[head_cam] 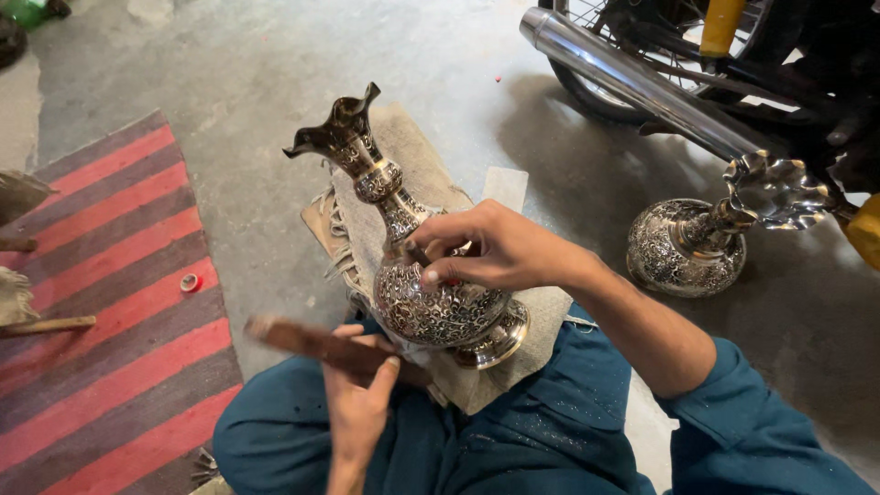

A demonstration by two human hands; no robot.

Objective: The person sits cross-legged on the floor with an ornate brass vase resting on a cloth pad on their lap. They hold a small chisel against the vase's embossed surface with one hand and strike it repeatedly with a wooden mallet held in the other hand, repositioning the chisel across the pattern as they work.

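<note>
On bare concrete floor beside a striped rug, right hand grips an engraved vase; left hand clutches a wooden stick.

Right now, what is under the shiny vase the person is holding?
Under the vase lies a frayed beige cloth, spread on the grey floor and over the person's blue-trousered lap. The vase and the right hand hide what the cloth covers there.

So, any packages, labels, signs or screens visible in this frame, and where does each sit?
None in view. 
The right hand grips an engraved silver vase lying on a cloth. 
The left hand holds a brown wooden stick. 
A second vase stands on the floor beside a motorbike.
</note>
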